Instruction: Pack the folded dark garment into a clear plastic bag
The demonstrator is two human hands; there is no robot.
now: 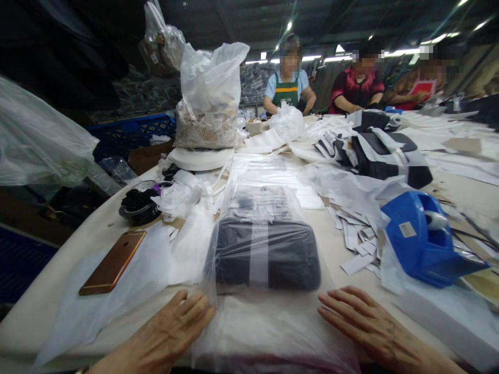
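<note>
- A long pale table is seen filling most of the frame, from the bottom edge up to the middle.
- A clear plastic bag is laid flat in the lower middle of the frame, and a dark folded cloth with a pale stripe is seen inside it.
- A big white sack is stood in the upper middle, full of small pale bits.
- A striped black and white cloth is piled at the upper right.
- A blue tape holder is placed at the right, just beside the bag.
- The left hand is laid flat at the bag's lower left edge, fingers pressed together and touching the plastic.
- The right hand is laid flat on the bag's lower right part, fingers a little spread.
- A gold phone is laid at the left.
- White paper strips are scattered between the bag and the tape holder.
</note>
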